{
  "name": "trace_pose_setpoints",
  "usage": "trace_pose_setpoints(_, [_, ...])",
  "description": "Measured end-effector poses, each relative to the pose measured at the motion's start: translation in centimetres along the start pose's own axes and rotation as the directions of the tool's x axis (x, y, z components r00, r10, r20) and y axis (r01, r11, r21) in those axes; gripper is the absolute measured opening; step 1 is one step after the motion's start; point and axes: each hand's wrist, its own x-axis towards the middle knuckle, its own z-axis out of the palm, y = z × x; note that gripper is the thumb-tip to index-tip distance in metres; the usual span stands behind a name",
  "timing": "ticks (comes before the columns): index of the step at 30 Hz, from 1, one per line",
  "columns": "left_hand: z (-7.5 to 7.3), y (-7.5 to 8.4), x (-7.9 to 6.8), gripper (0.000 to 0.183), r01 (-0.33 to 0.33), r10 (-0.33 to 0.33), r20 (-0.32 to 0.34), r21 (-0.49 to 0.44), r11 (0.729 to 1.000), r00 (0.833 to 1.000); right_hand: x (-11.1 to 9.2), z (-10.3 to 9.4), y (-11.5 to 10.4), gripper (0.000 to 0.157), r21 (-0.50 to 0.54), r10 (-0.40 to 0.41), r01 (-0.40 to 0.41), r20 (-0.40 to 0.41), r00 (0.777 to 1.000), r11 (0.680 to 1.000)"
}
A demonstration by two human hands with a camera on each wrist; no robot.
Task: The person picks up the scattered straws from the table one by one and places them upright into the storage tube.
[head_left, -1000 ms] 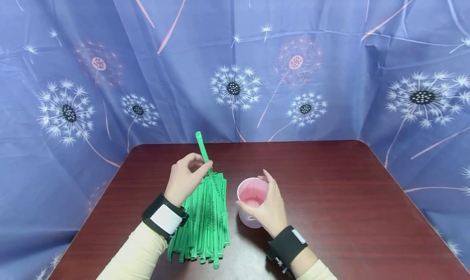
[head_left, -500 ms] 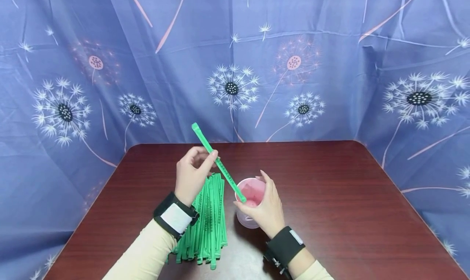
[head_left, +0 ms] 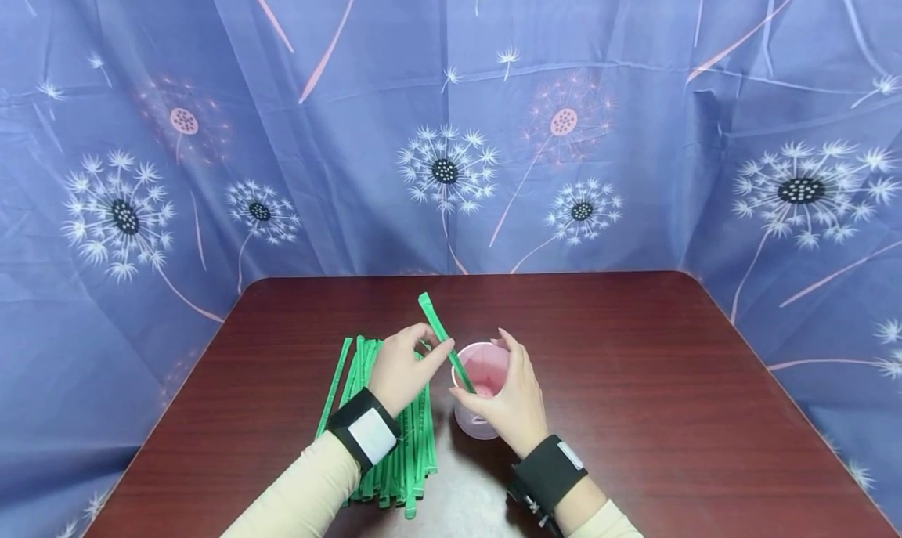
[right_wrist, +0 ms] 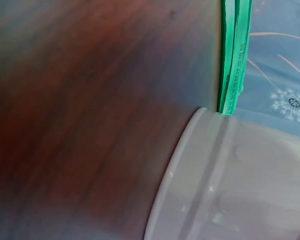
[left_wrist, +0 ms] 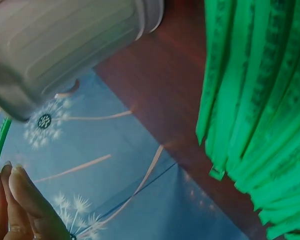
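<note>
Item one: left hand (head_left: 405,370), fingers narrow, thumb and fingertips pinching one green stick (head_left: 434,315). I log this stick as tilted, its upper end leaning away to the left and its lower end inside the cup's mouth; I cannot tell whether it touches the bottom.

Item two: cup (head_left: 474,426), pale pink, upright on the tabletop (head_left: 634,373), just right of the pile.

Item three: right hand (head_left: 520,401), thumb and fingers spread around the cup near its rim, holding it.

Item four: pile of green sticks (head_left: 410,463), lying roughly lengthwise under and beside the left hand, dark print on them; I see their ends fanned out close up in the left wrist view.

Item five: wristbands, black, one on each arm, the left (head_left: 365,430) bearing a white patch; pale sleeves (head_left: 296,491).

Item six: blue cloth (head_left: 338,162) with dandelion print, hanging behind the dark reddish tabletop.
</note>
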Motion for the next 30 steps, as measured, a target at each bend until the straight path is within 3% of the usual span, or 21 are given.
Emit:
trace_pose_setpoints(10, [1.4,-0.8,-0.9,0.018,-0.034,0.033,0.042,0.032,0.999,0.999,-0.1,0.1,-0.1,0.101,-0.007,-0.012,0.012,-0.019,1.000,1.000])
trace_pose_setpoints(15, [0.8,-1.6,-1.0,0.019,0.040,-0.043,0.108,0.035,0.999,0.993,-0.1,0.1,-0.2,0.100,-0.012,-0.015,0.015,-0.018,1.000,1.000])
trace_pose_setpoints(19, [-0.6,-3.0,-0.7,0.033,0.077,-0.100,0.142,0.158,0.984,0.985,-0.1,0.1,-0.1,0.100,-0.004,-0.025,0.025,-0.022,0.999,1.000])
trace_pose_setpoints(22, [-2.0,-4.4,-0.3,0.038,0.085,-0.133,0.149,0.294,0.952,0.980,0.0,0.1,0.0,0.100,0.001,-0.025,0.025,-0.028,0.999,1.000])
trace_pose_setpoints(25, [-3.3,-6.2,-0.1,0.038,0.130,-0.209,0.143,0.426,0.895,0.968,0.1,0.1,0.0,0.100,0.005,-0.014,0.014,-0.023,1.000,1.000])
trace_pose_setpoints(30, [-4.8,-8.9,-0.5,0.045,0.266,-0.370,0.094,0.536,0.801,0.924,0.0,0.2,-0.1,0.098,0.011,0.009,-0.009,-0.007,1.000,1.000])
